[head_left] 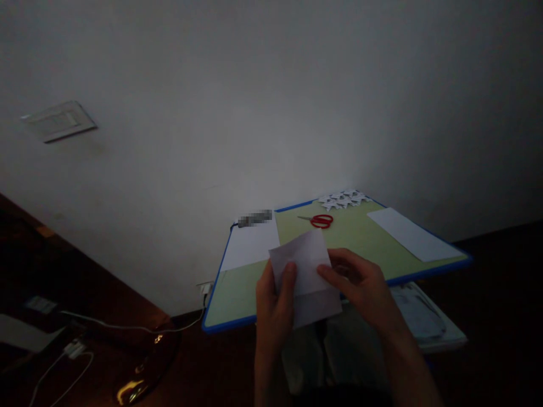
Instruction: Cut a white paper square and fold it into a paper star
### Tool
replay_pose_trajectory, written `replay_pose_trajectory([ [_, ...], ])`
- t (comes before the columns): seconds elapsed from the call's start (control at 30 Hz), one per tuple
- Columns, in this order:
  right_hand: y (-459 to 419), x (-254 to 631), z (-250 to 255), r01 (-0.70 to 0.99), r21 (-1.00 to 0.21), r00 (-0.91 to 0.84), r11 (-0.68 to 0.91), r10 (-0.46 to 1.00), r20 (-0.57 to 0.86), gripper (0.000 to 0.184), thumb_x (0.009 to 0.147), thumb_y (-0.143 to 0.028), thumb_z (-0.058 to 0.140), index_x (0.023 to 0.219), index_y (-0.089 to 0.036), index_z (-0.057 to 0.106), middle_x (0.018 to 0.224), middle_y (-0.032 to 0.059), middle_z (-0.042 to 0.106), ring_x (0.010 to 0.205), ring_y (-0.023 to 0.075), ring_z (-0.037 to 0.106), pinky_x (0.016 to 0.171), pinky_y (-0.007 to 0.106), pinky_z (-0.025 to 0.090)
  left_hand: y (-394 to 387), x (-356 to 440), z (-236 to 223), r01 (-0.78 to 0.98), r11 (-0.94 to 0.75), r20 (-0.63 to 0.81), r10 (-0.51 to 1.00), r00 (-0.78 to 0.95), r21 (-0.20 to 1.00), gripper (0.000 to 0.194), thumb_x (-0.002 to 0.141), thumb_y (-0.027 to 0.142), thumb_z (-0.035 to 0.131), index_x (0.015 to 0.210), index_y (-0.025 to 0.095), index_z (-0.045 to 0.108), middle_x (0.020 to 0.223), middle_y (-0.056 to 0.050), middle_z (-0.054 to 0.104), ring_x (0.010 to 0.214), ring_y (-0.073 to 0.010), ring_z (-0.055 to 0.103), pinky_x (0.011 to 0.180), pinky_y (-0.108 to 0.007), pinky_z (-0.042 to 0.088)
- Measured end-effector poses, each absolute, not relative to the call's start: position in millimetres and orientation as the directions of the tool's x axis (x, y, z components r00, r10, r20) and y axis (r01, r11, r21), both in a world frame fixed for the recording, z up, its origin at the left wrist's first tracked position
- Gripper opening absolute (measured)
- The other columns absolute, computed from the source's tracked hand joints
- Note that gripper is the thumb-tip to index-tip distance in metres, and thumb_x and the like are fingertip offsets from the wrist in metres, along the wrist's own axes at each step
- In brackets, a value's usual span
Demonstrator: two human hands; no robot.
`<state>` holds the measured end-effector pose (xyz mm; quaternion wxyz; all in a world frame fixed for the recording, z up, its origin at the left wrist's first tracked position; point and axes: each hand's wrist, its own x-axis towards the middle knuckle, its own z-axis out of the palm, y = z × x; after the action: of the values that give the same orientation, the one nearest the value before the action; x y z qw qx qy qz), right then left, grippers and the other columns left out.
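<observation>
A white sheet of paper (311, 265) with a crease across its lower part is held up over the near edge of the table. My left hand (275, 299) grips its left side, thumb on the front and fingers behind. On the right side, my right hand (360, 282) pinches the paper's edge between thumb and fingers; some fingertips are hidden behind it. Beyond the paper, red-handled scissors (321, 221) lie on the table with the blades pointing left. Several folded white paper pieces (343, 199) sit in a cluster at the far edge.
The green table (237, 294) has a blue rim and stands against a wall. White sheets lie at its left (250, 246) and right (413, 234); a blurred-out object (254, 218) rests at the back left. White cables (139, 328) run along the left. Below right is a pale stack (428, 316).
</observation>
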<state>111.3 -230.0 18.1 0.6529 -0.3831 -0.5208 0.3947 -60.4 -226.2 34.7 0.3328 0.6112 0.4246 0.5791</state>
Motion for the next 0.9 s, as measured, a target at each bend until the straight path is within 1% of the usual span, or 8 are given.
replay_pose_trajectory([
  [0.1,-229,109,17,-0.135,-0.903,0.143,0.409,0.909,0.39,0.022,0.087,-0.04,0.085,0.104,-0.026,0.082,0.095,0.0037,0.082,0.088,0.0203,0.076,0.079,0.029,0.062,-223,-61,32,0.188,-0.471,0.474,0.88,0.033,0.862,0.034,0.107,0.044,0.059,0.13,0.025,0.076,0.134,-0.01,0.077,0.12,-0.0294,0.073,0.105,-0.042,0.055],
  [0.2,-229,107,17,-0.182,-0.897,0.197,0.402,0.909,0.367,0.027,0.086,-0.039,0.087,0.11,-0.028,0.081,0.098,0.0033,0.083,0.092,0.0212,0.078,0.082,0.029,0.063,-220,-60,30,0.205,-0.574,0.543,0.818,0.191,0.792,0.042,0.111,0.035,0.051,0.153,0.036,0.061,0.155,-0.005,0.065,0.141,-0.0275,0.061,0.118,-0.043,0.048],
  [0.3,-228,107,17,-0.183,-0.9,0.23,0.396,0.907,0.353,0.029,0.086,-0.041,0.086,0.111,-0.028,0.081,0.101,0.004,0.084,0.092,0.0212,0.078,0.082,0.029,0.062,-222,-59,32,0.217,-0.654,0.576,0.748,0.329,0.724,0.053,0.109,0.033,0.057,0.161,0.041,0.049,0.163,-0.004,0.057,0.147,-0.0272,0.056,0.121,-0.043,0.046],
  [0.4,-227,108,18,-0.16,-0.905,0.251,0.393,0.903,0.348,0.029,0.087,-0.044,0.084,0.11,-0.026,0.082,0.107,0.006,0.084,0.094,0.0229,0.078,0.083,0.03,0.063,-226,-59,36,0.2,-0.696,0.602,0.705,0.376,0.69,0.062,0.104,0.047,0.064,0.162,0.037,0.048,0.164,-0.007,0.055,0.148,-0.0308,0.054,0.121,-0.045,0.045],
  [0.5,-227,108,18,-0.148,-0.906,0.243,0.396,0.903,0.355,0.031,0.091,-0.047,0.08,0.113,-0.026,0.082,0.113,0.0075,0.084,0.102,0.0252,0.078,0.089,0.034,0.063,-228,-60,39,0.134,-0.725,0.648,0.67,0.364,0.675,0.06,0.106,0.063,0.049,0.158,0.033,0.054,0.16,-0.009,0.059,0.145,-0.0321,0.056,0.117,-0.046,0.047],
  [0.57,-228,108,18,-0.136,-0.903,0.223,0.408,0.901,0.373,0.03,0.094,-0.046,0.077,0.115,-0.026,0.082,0.117,0.0071,0.083,0.106,0.0252,0.077,0.094,0.035,0.062,-228,-60,40,0.135,-0.722,0.658,0.679,0.327,0.678,0.05,0.11,0.056,0.046,0.152,0.034,0.062,0.152,-0.008,0.065,0.139,-0.0289,0.061,0.114,-0.043,0.05],
  [0.67,-229,106,19,-0.099,-0.895,0.211,0.435,0.888,0.408,0.027,0.096,-0.043,0.073,0.115,-0.028,0.083,0.118,0.0054,0.083,0.111,0.0241,0.076,0.099,0.034,0.06,-226,-59,39,0.209,-0.68,0.631,0.731,0.259,0.703,0.036,0.108,0.038,0.06,0.142,0.035,0.069,0.138,-0.005,0.074,0.125,-0.0234,0.069,0.107,-0.037,0.053],
  [0.9,-231,107,19,-0.097,-0.909,0.251,0.404,0.894,0.371,0.033,0.096,-0.042,0.074,0.126,-0.029,0.077,0.095,0.0022,0.081,0.087,0.0187,0.076,0.076,0.026,0.06,-223,-58,27,0.173,-0.534,0.523,0.845,0.107,0.828,0.046,0.1,0.034,0.073,0.146,0.034,0.066,0.143,-0.006,0.072,0.124,-0.025,0.071,0.104,-0.04,0.057],
])
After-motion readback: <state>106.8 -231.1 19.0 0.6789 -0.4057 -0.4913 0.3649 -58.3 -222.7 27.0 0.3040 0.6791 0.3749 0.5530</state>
